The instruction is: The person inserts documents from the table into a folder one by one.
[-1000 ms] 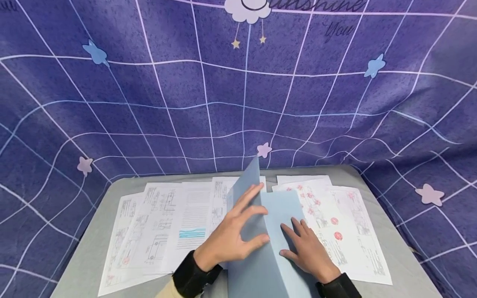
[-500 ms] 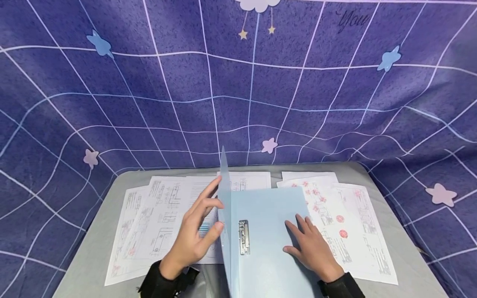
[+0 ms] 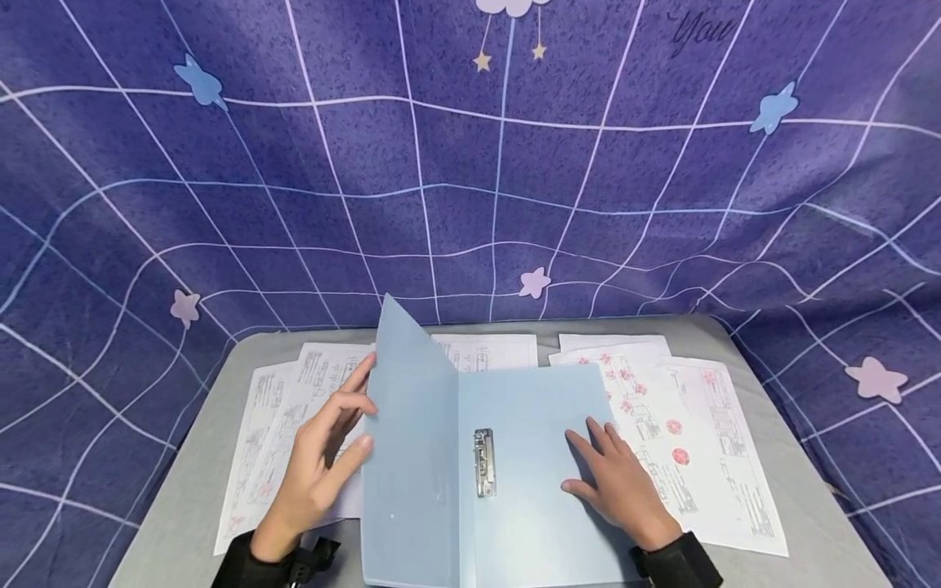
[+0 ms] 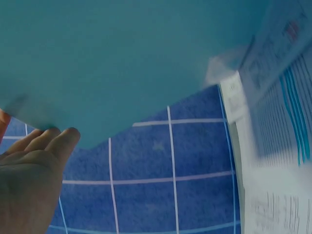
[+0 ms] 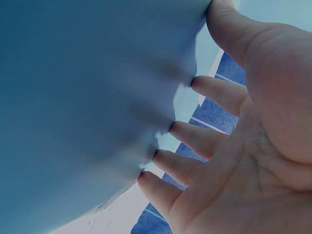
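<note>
A light blue folder lies opened on the grey table in the head view, a metal clip showing inside near its spine. Its front cover stands raised and leans left. My left hand is at the cover's outer edge, fingertips and thumb touching it, fingers slightly bent. In the left wrist view, the fingertips of this hand meet the cover's outer face. On the inner right side of the folder rests my right hand, fingers spread. The right wrist view shows its fingertips pressed against the blue surface.
Printed sheets with drawings fan out on the left, partly behind the cover. More papers with red stamps lie to the right, partly under the folder. A purple grid-patterned cloth hangs behind the grey table.
The folder's cover has swung from upright over the spine to the left, exposing the metal clip. My left hand has moved left with it; the right hand has stayed on the folder.
</note>
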### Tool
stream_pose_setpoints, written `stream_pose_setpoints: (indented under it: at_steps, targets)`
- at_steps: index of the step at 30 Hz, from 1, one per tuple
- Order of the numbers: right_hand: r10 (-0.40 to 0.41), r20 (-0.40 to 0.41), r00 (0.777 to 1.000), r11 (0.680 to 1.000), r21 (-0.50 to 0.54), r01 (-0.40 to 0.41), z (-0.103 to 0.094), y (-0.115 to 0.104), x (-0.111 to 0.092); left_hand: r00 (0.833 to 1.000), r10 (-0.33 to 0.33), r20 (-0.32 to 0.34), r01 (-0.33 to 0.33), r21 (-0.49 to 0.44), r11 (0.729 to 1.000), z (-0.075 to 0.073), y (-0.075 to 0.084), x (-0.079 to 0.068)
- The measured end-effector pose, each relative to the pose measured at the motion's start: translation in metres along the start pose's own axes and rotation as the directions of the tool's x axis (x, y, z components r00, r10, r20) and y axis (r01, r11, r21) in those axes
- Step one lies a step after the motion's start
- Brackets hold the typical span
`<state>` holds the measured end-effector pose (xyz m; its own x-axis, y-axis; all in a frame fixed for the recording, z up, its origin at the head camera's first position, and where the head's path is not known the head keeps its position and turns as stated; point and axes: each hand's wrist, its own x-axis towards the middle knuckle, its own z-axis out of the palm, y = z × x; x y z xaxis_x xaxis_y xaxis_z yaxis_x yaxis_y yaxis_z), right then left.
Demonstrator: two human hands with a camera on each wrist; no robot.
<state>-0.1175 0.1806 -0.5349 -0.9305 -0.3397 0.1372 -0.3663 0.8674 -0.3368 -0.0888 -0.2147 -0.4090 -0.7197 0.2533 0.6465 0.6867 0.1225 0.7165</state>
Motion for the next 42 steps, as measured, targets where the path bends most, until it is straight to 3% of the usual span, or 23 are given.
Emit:
stream_pose_setpoints:
  at_steps: [6, 12, 16, 25, 29, 34, 37, 42]
  targets:
    - [-0.004, 0.006, 1.000, 1.000, -0.001, 0.004, 0.000, 0.001, 0.001, 0.996, -0.089, 0.030, 0.088, 0.043, 0.995, -0.025, -0.001, -0.011]
    - [0.012, 0.013, 1.000, 1.000, -0.003, -0.012, -0.002, 0.001, 0.002, 0.977, -0.210, 0.044, 0.208, 0.054, 0.977, -0.047, -0.005, -0.025]
    - [0.013, 0.018, 1.000, 1.000, -0.005, -0.013, -0.001, 0.002, 0.002, 0.951, -0.305, 0.039, 0.300, 0.110, 0.948, -0.059, -0.008, -0.034]
    - [0.010, 0.014, 1.000, 1.000, -0.007, -0.010, 0.003, 0.002, 0.000, 0.903, -0.425, 0.068, 0.402, 0.218, 0.889, -0.083, -0.015, -0.051]
    - [0.017, 0.013, 1.000, 1.000, -0.010, -0.017, 0.003, 0.003, 0.001, 0.881, -0.466, 0.079, 0.438, 0.235, 0.868, -0.093, -0.024, -0.060]
    - [0.016, 0.007, 1.000, 1.000, -0.011, -0.016, 0.003, 0.003, 0.001, 0.842, -0.532, 0.087, 0.495, 0.268, 0.827, -0.103, -0.042, -0.074]
    - [0.007, -0.006, 1.000, 1.000, -0.009, -0.007, 0.003, 0.003, 0.001, 0.825, -0.556, 0.096, 0.505, 0.314, 0.804, -0.106, -0.052, -0.082]
    - [-0.002, -0.023, 1.000, 1.000, -0.008, 0.002, 0.003, 0.002, 0.002, 0.813, -0.575, 0.096, 0.488, 0.427, 0.762, -0.106, -0.069, -0.093]
